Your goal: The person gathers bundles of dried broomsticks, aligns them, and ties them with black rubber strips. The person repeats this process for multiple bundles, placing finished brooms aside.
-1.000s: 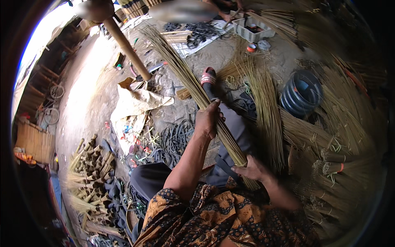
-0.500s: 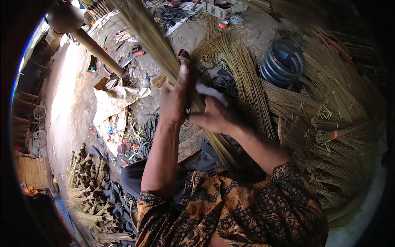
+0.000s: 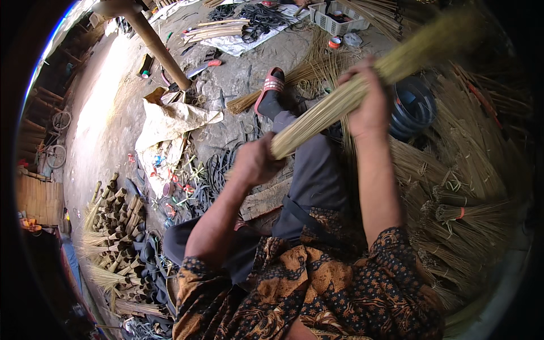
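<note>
A long bundle of thin straw stalks (image 3: pixel 320 116) slants across in front of me, its far end blurred at the upper right. My left hand (image 3: pixel 258 160) is closed around the lower-left end. Farther up the same bundle, my right hand (image 3: pixel 369 106) wraps it with the fingers around its side. Below it stretches my leg in dark trousers, with a pink sandal (image 3: pixel 272 86) on the foot. More loose straw (image 3: pixel 246 102) lies on the floor beyond that foot.
A dark bucket (image 3: pixel 411 110) stands right of my right hand. Tied straw bundles (image 3: pixel 462 212) pile up at the right, short bundles (image 3: pixel 116 226) at the lower left. A knife (image 3: pixel 205 68), a pale sack (image 3: pixel 173 124), a wooden post (image 3: pixel 156 45) and a white basket (image 3: pixel 340 21) are farther out.
The straw bundle has swung from pointing up-left to pointing up-right. My hands, close together before, are now apart along it, the right one higher. The sandalled foot has come into sight.
</note>
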`<action>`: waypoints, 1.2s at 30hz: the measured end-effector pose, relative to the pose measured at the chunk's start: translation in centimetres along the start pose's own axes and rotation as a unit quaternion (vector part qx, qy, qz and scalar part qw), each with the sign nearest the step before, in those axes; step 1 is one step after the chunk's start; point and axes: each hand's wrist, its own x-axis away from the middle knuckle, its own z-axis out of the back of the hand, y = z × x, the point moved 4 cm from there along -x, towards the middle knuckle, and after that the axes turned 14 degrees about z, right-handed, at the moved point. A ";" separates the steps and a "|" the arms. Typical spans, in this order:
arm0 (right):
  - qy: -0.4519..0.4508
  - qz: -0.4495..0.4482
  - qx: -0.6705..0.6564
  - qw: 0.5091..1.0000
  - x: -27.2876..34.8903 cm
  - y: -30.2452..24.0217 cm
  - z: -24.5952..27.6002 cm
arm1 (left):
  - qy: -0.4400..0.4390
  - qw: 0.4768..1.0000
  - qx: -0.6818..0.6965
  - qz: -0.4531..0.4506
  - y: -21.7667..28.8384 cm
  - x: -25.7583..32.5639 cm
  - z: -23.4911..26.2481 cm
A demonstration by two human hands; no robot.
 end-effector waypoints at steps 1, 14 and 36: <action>0.000 0.025 -0.028 0.999 -2.5 -1.2 2.2 | 0.053 0.998 -0.031 0.007 -2.2 0.0 1.3; 0.378 -0.090 0.196 0.900 -3.2 1.9 30.6 | 0.302 0.896 -0.088 0.313 -27.3 11.0 17.1; -0.314 -0.518 0.335 0.722 26.8 25.1 10.6 | -0.191 0.785 0.427 0.407 -16.9 -1.5 -23.1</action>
